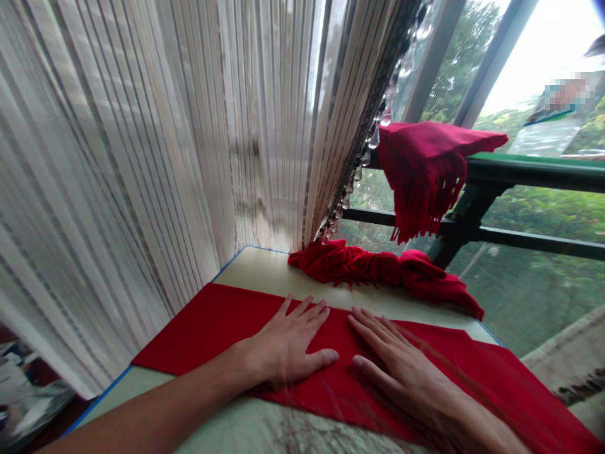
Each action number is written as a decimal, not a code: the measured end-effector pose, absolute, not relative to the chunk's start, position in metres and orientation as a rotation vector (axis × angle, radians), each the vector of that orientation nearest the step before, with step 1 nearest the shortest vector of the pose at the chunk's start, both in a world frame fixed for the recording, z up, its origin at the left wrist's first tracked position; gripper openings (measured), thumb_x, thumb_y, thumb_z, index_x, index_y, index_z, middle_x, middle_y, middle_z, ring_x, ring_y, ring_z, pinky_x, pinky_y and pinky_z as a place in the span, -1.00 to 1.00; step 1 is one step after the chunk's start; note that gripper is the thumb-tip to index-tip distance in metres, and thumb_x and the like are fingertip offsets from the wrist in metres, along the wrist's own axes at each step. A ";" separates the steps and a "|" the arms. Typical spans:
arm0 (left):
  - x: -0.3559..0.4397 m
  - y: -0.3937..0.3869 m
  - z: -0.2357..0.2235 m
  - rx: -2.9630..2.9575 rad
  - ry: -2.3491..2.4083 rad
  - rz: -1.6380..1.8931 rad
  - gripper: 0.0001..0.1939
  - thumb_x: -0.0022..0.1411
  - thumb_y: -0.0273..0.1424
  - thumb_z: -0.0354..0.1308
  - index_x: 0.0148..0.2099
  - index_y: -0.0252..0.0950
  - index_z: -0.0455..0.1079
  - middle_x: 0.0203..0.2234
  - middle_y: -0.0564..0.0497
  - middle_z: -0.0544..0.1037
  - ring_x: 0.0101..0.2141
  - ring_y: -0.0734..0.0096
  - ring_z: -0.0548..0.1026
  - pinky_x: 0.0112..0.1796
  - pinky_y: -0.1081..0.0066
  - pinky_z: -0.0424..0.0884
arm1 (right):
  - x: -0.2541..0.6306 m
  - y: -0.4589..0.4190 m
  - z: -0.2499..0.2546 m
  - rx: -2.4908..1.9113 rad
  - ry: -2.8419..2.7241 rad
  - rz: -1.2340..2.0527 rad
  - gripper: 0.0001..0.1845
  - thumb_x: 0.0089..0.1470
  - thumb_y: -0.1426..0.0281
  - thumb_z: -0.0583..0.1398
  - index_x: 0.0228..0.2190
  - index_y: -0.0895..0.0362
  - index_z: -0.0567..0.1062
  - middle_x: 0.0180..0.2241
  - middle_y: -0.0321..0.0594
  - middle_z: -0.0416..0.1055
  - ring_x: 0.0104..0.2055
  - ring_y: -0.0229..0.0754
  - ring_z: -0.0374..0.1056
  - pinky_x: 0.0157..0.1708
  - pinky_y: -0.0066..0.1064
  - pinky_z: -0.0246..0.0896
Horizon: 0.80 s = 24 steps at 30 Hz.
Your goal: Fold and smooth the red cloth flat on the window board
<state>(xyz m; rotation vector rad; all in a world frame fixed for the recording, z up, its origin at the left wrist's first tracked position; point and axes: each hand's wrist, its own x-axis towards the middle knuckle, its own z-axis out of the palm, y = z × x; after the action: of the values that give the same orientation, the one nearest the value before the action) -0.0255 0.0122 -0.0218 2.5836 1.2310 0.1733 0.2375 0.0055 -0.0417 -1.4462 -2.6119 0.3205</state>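
Observation:
A red cloth (212, 325) lies spread flat across a pale tabletop (265, 268). My left hand (288, 343) rests flat on its middle, fingers stretched out and slightly apart. My right hand (399, 366) lies flat on the cloth just to the right, fingers also extended, its thumb close to my left thumb. Neither hand holds anything. Behind them, a crumpled red scarf (378, 268) lies along the table's far edge.
A folded red fringed scarf (425, 167) hangs over a dark green railing (534, 170) at the window. A striped sheer curtain (142, 145) with a beaded edge hangs close on the left and back. The table's blue-trimmed edge (101, 397) drops off at left.

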 end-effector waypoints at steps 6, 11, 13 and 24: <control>-0.026 0.013 -0.021 2.584 1.224 0.181 -0.14 0.40 0.16 -0.22 0.48 -0.32 -0.17 0.42 -0.10 -0.11 0.41 0.11 -0.23 0.32 -0.09 -0.35 | 0.237 0.005 -0.042 -1.415 -2.594 0.331 -0.24 0.28 -0.03 0.03 0.36 -0.04 -0.04 0.42 -0.24 -0.21 0.45 -0.02 -0.31 0.41 0.06 -0.34; -0.026 0.013 -0.021 2.581 1.228 0.180 -0.14 0.39 0.16 -0.21 0.48 -0.31 -0.16 0.42 -0.11 -0.10 0.40 0.09 -0.22 0.32 -0.10 -0.34 | 0.236 0.004 -0.039 -1.442 -2.606 0.334 -0.23 0.28 -0.03 0.02 0.36 -0.03 -0.07 0.42 -0.25 -0.24 0.45 0.00 -0.32 0.41 0.07 -0.35; -0.026 0.013 -0.022 2.587 1.226 0.187 -0.15 0.39 0.16 -0.22 0.48 -0.29 -0.16 0.42 -0.11 -0.09 0.40 0.09 -0.22 0.32 -0.09 -0.33 | 0.236 0.003 -0.039 -1.446 -2.605 0.333 -0.23 0.28 -0.04 0.01 0.36 -0.02 -0.06 0.42 -0.25 -0.23 0.45 0.00 -0.32 0.41 0.06 -0.35; -0.028 0.013 -0.026 2.597 1.212 0.196 -0.16 0.40 0.17 -0.25 0.48 -0.27 -0.17 0.42 -0.10 -0.12 0.40 0.07 -0.22 0.32 -0.09 -0.34 | 0.234 0.004 -0.040 -1.455 -2.600 0.336 -0.23 0.28 -0.04 0.01 0.36 -0.01 -0.06 0.42 -0.25 -0.22 0.45 -0.02 -0.32 0.41 0.06 -0.36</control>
<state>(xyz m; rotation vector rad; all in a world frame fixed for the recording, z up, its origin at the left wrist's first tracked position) -0.0277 0.0128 -0.0255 2.5968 1.2117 0.1955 0.2344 0.0041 -0.0401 -1.4548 -2.5997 0.3360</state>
